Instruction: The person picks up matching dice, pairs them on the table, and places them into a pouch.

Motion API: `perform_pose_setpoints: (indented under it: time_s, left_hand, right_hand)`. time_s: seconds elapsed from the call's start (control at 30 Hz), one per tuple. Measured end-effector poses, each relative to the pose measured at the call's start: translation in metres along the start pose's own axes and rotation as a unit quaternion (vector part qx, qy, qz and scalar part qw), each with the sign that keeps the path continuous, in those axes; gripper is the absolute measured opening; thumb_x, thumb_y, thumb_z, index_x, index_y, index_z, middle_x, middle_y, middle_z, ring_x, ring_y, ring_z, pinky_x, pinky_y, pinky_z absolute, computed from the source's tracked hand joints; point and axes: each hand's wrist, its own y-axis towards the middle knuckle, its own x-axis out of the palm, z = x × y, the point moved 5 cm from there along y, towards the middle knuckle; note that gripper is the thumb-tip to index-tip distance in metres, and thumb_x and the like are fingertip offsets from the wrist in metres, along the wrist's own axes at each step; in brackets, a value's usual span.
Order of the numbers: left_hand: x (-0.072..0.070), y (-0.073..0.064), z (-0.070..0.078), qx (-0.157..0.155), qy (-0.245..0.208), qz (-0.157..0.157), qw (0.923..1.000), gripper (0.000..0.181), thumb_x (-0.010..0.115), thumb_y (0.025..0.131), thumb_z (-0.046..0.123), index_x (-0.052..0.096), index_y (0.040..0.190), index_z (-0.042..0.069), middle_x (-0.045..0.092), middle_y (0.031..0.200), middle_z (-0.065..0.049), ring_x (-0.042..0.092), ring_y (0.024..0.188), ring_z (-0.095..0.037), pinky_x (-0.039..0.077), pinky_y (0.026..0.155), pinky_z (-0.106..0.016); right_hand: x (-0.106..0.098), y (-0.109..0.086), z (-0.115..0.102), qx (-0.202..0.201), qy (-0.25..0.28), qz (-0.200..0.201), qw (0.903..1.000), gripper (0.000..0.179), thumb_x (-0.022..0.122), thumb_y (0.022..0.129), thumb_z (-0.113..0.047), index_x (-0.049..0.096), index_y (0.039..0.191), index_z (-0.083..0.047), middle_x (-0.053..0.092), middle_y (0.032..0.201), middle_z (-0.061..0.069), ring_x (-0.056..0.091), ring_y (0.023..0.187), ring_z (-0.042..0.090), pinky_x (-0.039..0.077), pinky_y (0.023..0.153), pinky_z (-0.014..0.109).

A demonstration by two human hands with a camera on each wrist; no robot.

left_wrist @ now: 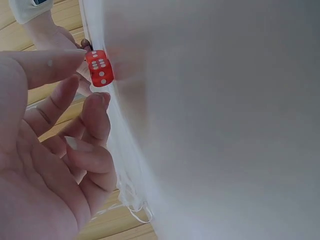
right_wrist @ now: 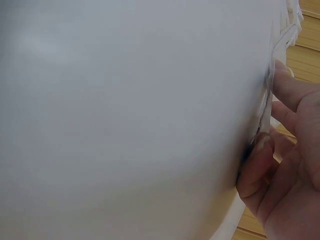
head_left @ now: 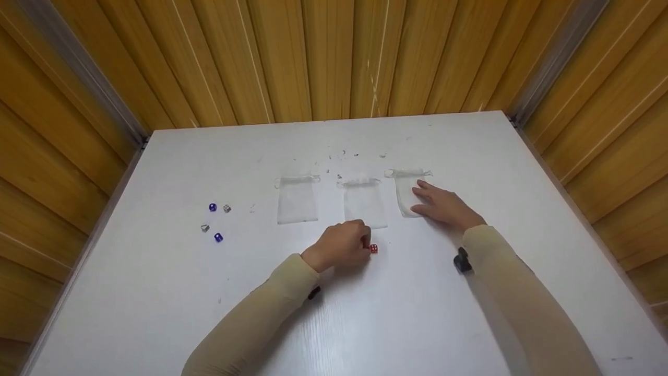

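Note:
Near the middle of the table in the head view, my left hand (head_left: pixel 342 243) bends its fingers beside a red die (head_left: pixel 373 248). Two red dice (left_wrist: pixel 101 73) with white dots show in the left wrist view, one behind the other, between the loosely bent thumb and fingers; the thumb tip reaches the edge of the rear one. My right hand (head_left: pixel 442 206) lies over the right side of a sheer white drawstring pouch (head_left: pixel 407 196), its fingers spread. In the right wrist view, the fingertips (right_wrist: pixel 262 145) rest at the pouch's edge.
Two more sheer pouches, the middle one (head_left: pixel 364 203) and the left one (head_left: pixel 297 201), lie flat. To their left are blue dice (head_left: pixel 213 207) and clear dice (head_left: pixel 227 208). Yellow corrugated panels (head_left: pixel 329 57) rise behind the white table (head_left: pixel 130 292).

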Motion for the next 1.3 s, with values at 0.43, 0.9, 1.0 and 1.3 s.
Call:
perform_pose_setpoints:
  time_s: [0.43, 0.9, 1.0, 1.3]
  left_hand:
    - [-0.013, 0.012, 0.003, 0.003, -0.007, 0.004, 1.0000, 0.009, 0.067, 0.087, 0.020, 0.069, 0.092, 0.012, 0.063, 0.095, 0.002, 0.056, 0.076, -0.012, 0.048, 0.060, -0.032]
    - [-0.016, 0.045, 0.008, 0.001, -0.037, -0.006, 0.9993, 0.007, 0.064, 0.091, 0.014, 0.069, 0.095, 0.010, 0.064, 0.093, -0.001, 0.056, 0.082, -0.013, 0.048, 0.069, -0.032]
    - [-0.014, 0.047, 0.007, -0.002, -0.039, -0.007, 0.9992, 0.007, 0.064, 0.091, 0.013, 0.069, 0.096, 0.010, 0.062, 0.092, 0.001, 0.056, 0.081, -0.013, 0.048, 0.069, -0.031]
    - [-0.013, 0.035, -0.007, -0.033, -0.048, -0.004, 0.9983, 0.007, 0.065, 0.090, 0.012, 0.069, 0.095, 0.010, 0.063, 0.090, 0.002, 0.056, 0.079, -0.013, 0.049, 0.070, -0.032]
  right_hand:
    - [-0.012, -0.005, 0.002, -0.023, 0.011, 0.072, 0.9971, 0.053, 0.068, 0.094, -0.030, 0.057, 0.135, 0.002, 0.043, 0.148, 0.020, 0.032, 0.139, 0.042, 0.023, 0.112, 0.055]
    - [-0.016, -0.012, 0.027, 0.070, 0.077, 0.077, 0.9916, 0.073, 0.063, 0.095, -0.026, 0.028, 0.154, -0.003, 0.019, 0.157, 0.023, 0.020, 0.143, 0.047, 0.020, 0.111, 0.060]
    - [-0.016, -0.011, 0.026, 0.067, 0.086, 0.062, 0.9922, 0.075, 0.065, 0.094, -0.025, 0.027, 0.154, -0.002, 0.021, 0.157, 0.024, 0.019, 0.144, 0.046, 0.019, 0.113, 0.058]
    - [-0.010, 0.002, 0.010, 0.049, 0.086, 0.042, 0.9942, 0.076, 0.069, 0.091, -0.022, 0.030, 0.154, -0.003, 0.033, 0.143, 0.022, 0.037, 0.132, 0.037, 0.027, 0.111, 0.053]
